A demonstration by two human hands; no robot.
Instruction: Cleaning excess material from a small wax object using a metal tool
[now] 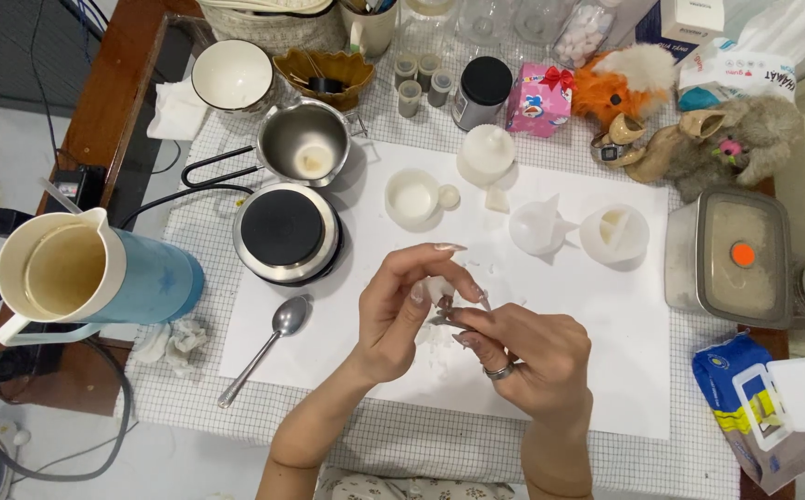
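Your left hand (400, 310) and right hand (523, 356) cover most of the small white piece (439, 289) between your fingertips, so you cannot tell its shape. At twelve o'clock the basket (273, 23) is cut by the edge; at four o'clock, the blue bag (745, 393).

From the hands (462, 324), bare white sheet (624, 370) lies open toward 3 and 5 o'clock; at 9 o'clock a spoon (268, 347) lies across the way, at 10 the hotplate (287, 231), at 12 a white cup (413, 197), at 1 two white moulds (578, 231), at 2 a lidded container (731, 255)
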